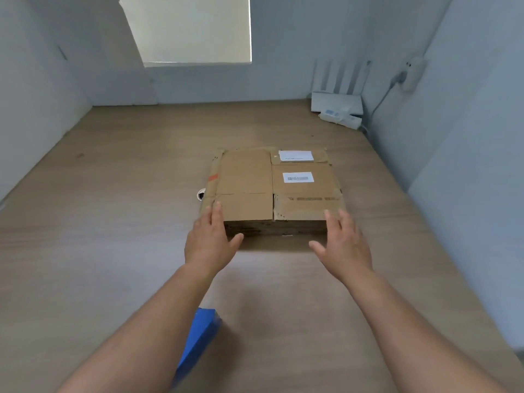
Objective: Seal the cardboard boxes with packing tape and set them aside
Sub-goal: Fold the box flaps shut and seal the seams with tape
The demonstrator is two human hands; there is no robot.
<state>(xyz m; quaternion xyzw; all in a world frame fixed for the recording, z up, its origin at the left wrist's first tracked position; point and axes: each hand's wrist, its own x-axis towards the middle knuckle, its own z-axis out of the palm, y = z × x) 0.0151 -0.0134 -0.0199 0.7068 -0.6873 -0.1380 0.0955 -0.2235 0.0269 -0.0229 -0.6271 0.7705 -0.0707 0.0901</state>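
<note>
The cardboard box [272, 185] is laid on the table [113, 194], flaps folded shut, between and just beyond the two grips. The left grip [211, 239] and right grip [344, 245] are held wide, fingers straight, at its near corners; nothing is grasped.

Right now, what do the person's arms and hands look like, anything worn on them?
Both are bare. The left hand and right hand have no gloves, and no ring, watch or bracelet shows. The left forearm and right forearm carry no sleeve as far as the picture reaches.
</note>
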